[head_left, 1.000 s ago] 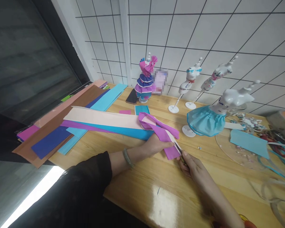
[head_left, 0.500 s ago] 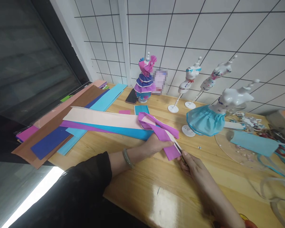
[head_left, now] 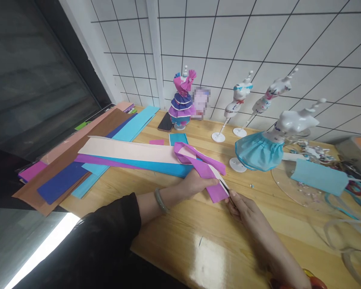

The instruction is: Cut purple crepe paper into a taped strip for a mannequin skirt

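My left hand (head_left: 195, 184) is closed on a strip of purple crepe paper (head_left: 218, 193), its thumb lying on top. The paper loops back on itself near a long pale pink strip (head_left: 132, 149) with blue and purple layers beneath. My right hand (head_left: 242, 205) grips what look like small scissors; the dark narrow blades (head_left: 224, 186) lie along the paper's white-backed edge, just beyond my left thumb. My fingers hide the handles.
Brown, navy and light blue paper strips (head_left: 138, 126) lie at left. A phone (head_left: 165, 122) and a dressed mini mannequin (head_left: 181, 106) stand behind. More mannequins, one in a turquoise skirt (head_left: 258, 150), and ribbons are at right. Red-handled scissors (head_left: 317, 282) lie near the front edge.
The view has shifted very slightly. Slightly more of the dark blades shows between my hands; both hands keep nearly the same place.
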`<control>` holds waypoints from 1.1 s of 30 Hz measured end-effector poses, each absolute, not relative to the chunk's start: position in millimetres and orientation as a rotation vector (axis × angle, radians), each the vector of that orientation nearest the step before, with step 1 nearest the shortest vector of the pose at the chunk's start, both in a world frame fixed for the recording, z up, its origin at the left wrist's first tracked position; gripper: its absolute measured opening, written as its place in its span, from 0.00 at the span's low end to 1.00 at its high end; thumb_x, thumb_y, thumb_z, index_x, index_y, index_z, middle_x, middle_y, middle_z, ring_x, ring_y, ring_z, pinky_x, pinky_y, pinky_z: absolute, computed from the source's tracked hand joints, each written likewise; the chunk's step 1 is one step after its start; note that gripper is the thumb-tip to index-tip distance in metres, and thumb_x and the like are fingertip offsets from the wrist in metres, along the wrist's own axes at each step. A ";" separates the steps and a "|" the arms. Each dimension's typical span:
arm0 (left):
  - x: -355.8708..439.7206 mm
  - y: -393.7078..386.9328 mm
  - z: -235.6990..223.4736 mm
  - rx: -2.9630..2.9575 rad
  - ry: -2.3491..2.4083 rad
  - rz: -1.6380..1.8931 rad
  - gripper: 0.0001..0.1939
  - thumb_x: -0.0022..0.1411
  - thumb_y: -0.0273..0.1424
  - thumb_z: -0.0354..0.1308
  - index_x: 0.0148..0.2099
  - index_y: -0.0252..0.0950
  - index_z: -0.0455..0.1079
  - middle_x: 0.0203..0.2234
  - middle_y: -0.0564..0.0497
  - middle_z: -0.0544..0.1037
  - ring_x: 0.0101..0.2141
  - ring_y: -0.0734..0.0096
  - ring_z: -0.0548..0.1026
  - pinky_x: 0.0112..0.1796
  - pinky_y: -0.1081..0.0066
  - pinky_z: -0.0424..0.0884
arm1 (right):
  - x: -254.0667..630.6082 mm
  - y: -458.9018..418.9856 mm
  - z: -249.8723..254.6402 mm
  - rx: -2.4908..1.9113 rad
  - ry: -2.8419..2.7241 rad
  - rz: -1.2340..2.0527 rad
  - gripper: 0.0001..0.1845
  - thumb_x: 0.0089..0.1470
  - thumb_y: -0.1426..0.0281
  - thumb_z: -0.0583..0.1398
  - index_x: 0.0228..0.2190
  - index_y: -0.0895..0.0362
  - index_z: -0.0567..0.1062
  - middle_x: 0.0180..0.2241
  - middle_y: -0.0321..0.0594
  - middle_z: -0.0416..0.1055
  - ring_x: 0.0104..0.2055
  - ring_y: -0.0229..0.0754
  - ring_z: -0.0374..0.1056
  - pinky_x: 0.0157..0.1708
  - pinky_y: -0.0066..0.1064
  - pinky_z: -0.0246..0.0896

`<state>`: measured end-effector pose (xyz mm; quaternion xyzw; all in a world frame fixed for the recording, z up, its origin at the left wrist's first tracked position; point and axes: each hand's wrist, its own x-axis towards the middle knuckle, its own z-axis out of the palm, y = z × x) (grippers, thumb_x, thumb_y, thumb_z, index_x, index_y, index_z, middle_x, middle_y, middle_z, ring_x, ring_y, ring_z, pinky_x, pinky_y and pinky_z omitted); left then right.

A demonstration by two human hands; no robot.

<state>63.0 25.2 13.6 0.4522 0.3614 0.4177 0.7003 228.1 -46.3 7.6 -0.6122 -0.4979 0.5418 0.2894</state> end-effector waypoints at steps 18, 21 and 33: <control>62.2 26.1 8.6 1.026 0.786 0.905 0.17 0.43 0.32 0.67 0.37 0.33 0.70 0.32 0.48 0.75 0.34 0.69 0.72 0.36 0.70 0.68 | 227.0 -47.0 11.4 -1.595 -1.346 1.414 0.26 0.53 0.47 0.48 0.22 0.56 0.64 0.17 0.28 0.47 0.19 0.33 0.44 0.21 0.29 0.41; 62.2 27.4 7.3 1.024 0.765 0.926 0.17 0.43 0.31 0.67 0.37 0.33 0.70 0.31 0.50 0.75 0.33 0.71 0.72 0.35 0.70 0.68 | 227.0 -47.1 12.5 -1.590 -1.333 1.442 0.26 0.54 0.47 0.48 0.23 0.56 0.64 0.17 0.28 0.47 0.19 0.33 0.44 0.20 0.28 0.41; 63.0 25.5 13.7 1.028 0.801 0.860 0.15 0.43 0.30 0.66 0.35 0.32 0.69 0.31 0.48 0.75 0.34 0.68 0.73 0.37 0.68 0.68 | 224.4 -46.9 15.0 -1.583 -1.316 1.430 0.28 0.51 0.45 0.49 0.17 0.55 0.61 0.15 0.29 0.49 0.18 0.33 0.46 0.20 0.29 0.42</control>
